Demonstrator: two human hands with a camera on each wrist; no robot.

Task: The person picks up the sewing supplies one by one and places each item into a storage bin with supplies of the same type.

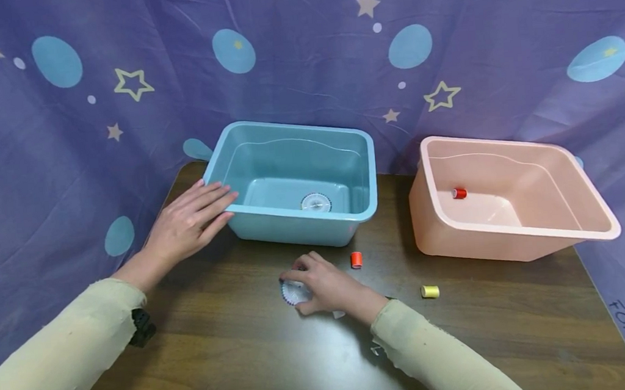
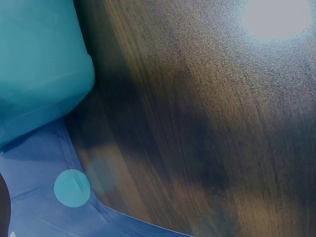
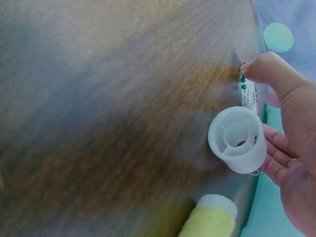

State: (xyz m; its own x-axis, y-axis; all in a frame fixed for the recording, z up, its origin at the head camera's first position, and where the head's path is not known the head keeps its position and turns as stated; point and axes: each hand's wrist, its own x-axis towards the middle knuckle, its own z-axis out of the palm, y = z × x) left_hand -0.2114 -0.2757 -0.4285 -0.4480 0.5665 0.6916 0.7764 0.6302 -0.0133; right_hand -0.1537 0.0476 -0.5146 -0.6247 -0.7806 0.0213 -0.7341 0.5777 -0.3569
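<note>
My right hand [image 1: 325, 286] pinches a round wheel of bead-headed pins [image 1: 295, 292] by its edge, at the table in front of the blue bin. In the right wrist view the thumb lies on that pin wheel [image 3: 249, 94], whose green beads show. A white thread spool [image 3: 237, 140] stands close by that hand, mostly hidden from the head view. My left hand [image 1: 185, 220] rests with extended fingers on the left front corner of the blue bin [image 1: 292, 214]. Another pin wheel [image 1: 315, 203] lies inside this bin. The left wrist view shows no fingers clearly.
A red spool [image 1: 356, 260] stands just before the blue bin, and a yellow spool [image 1: 430, 291] lies farther right. The pink bin [image 1: 476, 238] at the right holds another red spool [image 1: 459, 193]. A patterned purple curtain [image 1: 301, 49] hangs behind the wooden table [image 1: 237, 360].
</note>
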